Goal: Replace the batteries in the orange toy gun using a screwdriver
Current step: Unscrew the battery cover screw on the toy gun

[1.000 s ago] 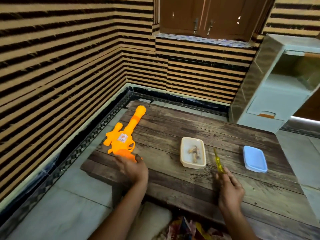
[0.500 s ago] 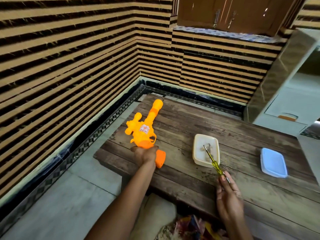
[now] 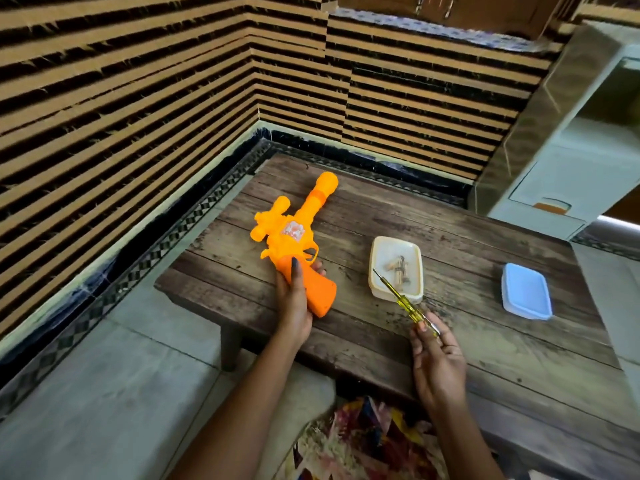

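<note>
The toy gun (image 3: 294, 244) is gripped by the left hand (image 3: 294, 299) and the screwdriver (image 3: 403, 299) is pinched by the right hand (image 3: 436, 362); no screw appears loosened yet, so all battery work is judged left.

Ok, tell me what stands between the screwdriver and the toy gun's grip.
Nothing visible does. Only bare table lies between the screwdriver, held in the right hand, and the orange toy gun, gripped by the left hand. The cream tray sits on the far side, behind the tip.
</note>
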`<state>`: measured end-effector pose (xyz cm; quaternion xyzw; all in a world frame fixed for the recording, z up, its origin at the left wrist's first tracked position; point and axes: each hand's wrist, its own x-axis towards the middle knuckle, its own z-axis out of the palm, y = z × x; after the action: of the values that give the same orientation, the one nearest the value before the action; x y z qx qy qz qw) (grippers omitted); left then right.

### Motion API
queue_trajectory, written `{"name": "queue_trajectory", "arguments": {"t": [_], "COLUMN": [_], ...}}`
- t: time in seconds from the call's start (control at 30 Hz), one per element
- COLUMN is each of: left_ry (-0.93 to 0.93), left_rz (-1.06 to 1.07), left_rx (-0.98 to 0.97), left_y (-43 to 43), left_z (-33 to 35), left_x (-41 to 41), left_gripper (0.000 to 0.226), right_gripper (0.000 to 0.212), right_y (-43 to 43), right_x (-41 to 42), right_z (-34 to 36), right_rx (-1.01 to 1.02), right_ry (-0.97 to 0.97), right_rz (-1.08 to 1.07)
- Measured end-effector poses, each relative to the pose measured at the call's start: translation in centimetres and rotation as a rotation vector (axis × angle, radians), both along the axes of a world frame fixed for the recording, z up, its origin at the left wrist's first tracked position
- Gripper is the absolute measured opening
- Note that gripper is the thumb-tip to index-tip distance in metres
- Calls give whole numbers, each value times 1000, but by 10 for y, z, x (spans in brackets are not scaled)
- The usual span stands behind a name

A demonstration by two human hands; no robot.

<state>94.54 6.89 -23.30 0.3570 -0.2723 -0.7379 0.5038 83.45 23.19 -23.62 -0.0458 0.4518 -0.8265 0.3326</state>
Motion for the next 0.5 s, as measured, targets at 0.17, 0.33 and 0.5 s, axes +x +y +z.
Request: {"name": "queue_trajectory", "arguments": {"t": [0.17, 0.33, 0.5], "left_ry": [38, 55, 89], "left_rz": [6, -6, -35], "left_rx": [-5, -3, 43], "left_y": [1, 0, -3], "left_z": [4, 3, 1], "left_x": [-1, 2, 5], "left_gripper": [21, 24, 38], "right_gripper": [67, 38, 7], "right_y": [-3, -14, -30], "right_x": [7, 14, 21], "right_z": [10, 34, 59], "right_rx": [0, 65, 143], "right_ry": [97, 461, 797], "right_rz": [57, 194, 160]}}
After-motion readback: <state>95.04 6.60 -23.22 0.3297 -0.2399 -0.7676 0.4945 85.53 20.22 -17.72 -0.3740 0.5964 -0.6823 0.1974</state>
